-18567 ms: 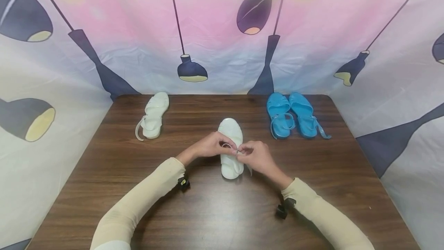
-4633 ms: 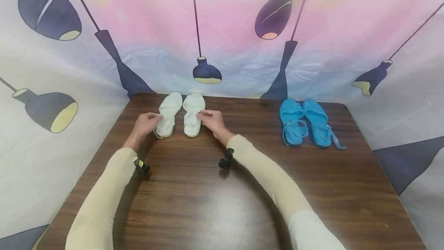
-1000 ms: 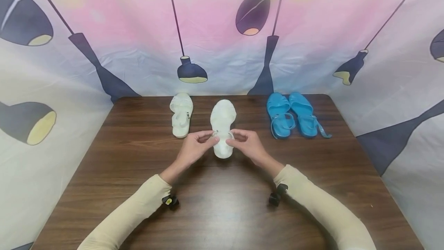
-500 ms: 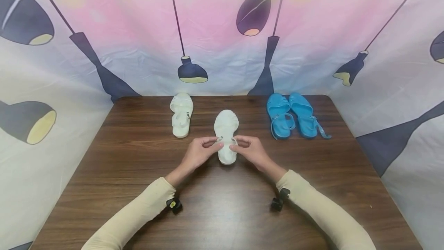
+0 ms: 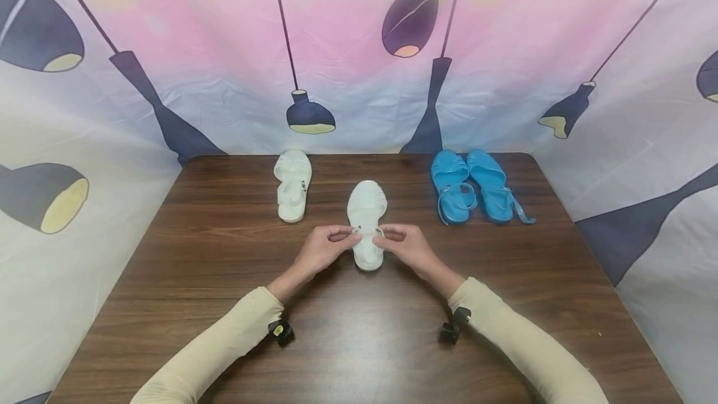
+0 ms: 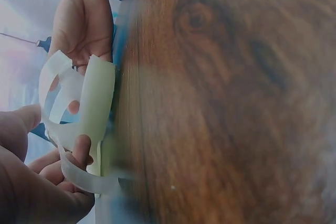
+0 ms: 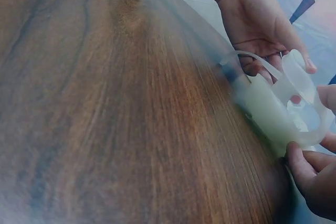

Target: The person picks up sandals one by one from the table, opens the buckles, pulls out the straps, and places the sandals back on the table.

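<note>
A white jelly sandal (image 5: 367, 201) is at the middle of the table, toe pointing away, with both hands at its heel end. My left hand (image 5: 322, 248) pinches its left side between thumb and fingers. On the other side, my right hand (image 5: 412, 247) pinches the sandal near the strap. In the left wrist view a loose ankle strap (image 6: 86, 179) hangs over the left fingers, its end free. Whether the sole touches the table is hard to tell. Further back stands a second white sandal (image 5: 291, 211), its strap fastened by a small buckle (image 5: 305, 186).
Two blue sandals (image 5: 451, 170) stand side by side at the back right, straps loose at their heels. The brown wooden table (image 5: 224, 267) ends at a printed cloth backdrop (image 5: 359, 98). A small black camera sits on each wrist.
Earlier, both white sandals stood together at the back left; the left one is now at the middle, between both hands. Over the last second it came slightly nearer. The blue pair stayed put.
</note>
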`<action>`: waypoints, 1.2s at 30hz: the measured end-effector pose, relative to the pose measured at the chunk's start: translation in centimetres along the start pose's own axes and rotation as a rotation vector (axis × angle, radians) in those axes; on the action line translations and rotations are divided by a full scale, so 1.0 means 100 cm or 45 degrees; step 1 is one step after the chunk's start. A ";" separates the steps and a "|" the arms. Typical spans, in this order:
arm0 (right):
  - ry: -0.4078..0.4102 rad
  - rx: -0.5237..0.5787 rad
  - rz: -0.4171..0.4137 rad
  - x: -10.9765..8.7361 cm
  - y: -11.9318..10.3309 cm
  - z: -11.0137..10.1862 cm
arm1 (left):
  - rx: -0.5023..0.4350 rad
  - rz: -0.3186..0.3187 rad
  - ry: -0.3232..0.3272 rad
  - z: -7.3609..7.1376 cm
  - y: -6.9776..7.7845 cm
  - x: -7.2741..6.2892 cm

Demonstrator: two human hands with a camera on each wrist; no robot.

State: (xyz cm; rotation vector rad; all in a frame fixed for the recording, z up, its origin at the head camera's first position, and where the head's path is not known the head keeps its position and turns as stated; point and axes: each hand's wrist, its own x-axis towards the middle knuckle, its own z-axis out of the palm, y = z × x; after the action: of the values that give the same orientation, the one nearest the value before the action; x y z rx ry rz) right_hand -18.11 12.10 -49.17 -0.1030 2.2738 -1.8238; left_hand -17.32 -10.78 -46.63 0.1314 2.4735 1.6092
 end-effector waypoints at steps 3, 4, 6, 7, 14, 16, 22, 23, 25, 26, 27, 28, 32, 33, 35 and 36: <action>-0.008 0.001 0.004 -0.001 -0.001 0.000 | 0.003 -0.013 -0.022 -0.001 0.000 0.000; -0.014 -0.001 0.006 -0.001 -0.001 0.000 | 0.007 -0.016 -0.029 -0.001 0.000 0.000; -0.030 -0.005 0.006 -0.002 -0.003 0.000 | 0.011 -0.026 -0.043 -0.002 0.000 -0.001; -0.038 -0.011 0.014 -0.002 -0.003 -0.001 | 0.013 -0.031 -0.052 -0.002 0.000 -0.001; -0.086 -0.061 0.043 -0.002 -0.010 -0.004 | 0.027 -0.010 -0.077 -0.004 -0.002 0.001; -0.098 -0.066 0.043 -0.001 -0.012 -0.004 | 0.028 0.001 -0.078 -0.005 -0.002 0.001; -0.127 -0.131 0.032 0.001 -0.013 -0.007 | 0.036 0.010 -0.102 -0.006 -0.002 0.002; -0.123 -0.167 0.022 0.002 -0.014 -0.009 | 0.037 0.014 -0.110 -0.007 -0.002 0.002; -0.109 -0.256 -0.007 0.004 -0.016 -0.011 | 0.037 0.028 -0.129 -0.007 -0.002 0.002; -0.104 -0.306 -0.032 0.006 -0.017 -0.012 | 0.038 0.032 -0.138 -0.008 -0.002 0.002; -0.097 -0.360 -0.056 0.007 -0.018 -0.013 | 0.038 0.034 -0.145 -0.008 -0.003 0.002; -0.091 -0.411 -0.081 0.009 -0.020 -0.013 | 0.041 0.037 -0.152 -0.009 -0.003 0.002; -0.099 -0.557 -0.174 0.016 -0.030 -0.012 | 0.036 0.053 -0.171 -0.012 -0.005 0.001; -0.105 -0.583 -0.194 0.018 -0.032 -0.012 | 0.034 0.054 -0.173 -0.013 -0.005 0.001; -0.130 -0.630 -0.240 0.021 -0.037 -0.010 | 0.044 0.063 -0.181 -0.014 -0.005 0.001; -0.147 -0.652 -0.259 0.023 -0.039 -0.009 | 0.051 0.062 -0.183 -0.015 -0.005 0.002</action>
State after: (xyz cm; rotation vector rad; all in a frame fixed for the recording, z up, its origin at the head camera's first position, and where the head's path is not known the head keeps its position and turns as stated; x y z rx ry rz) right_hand -20.88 11.62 -45.46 -0.5233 2.6651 -1.2266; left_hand -17.76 -12.31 -46.54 0.3037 2.4115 1.5118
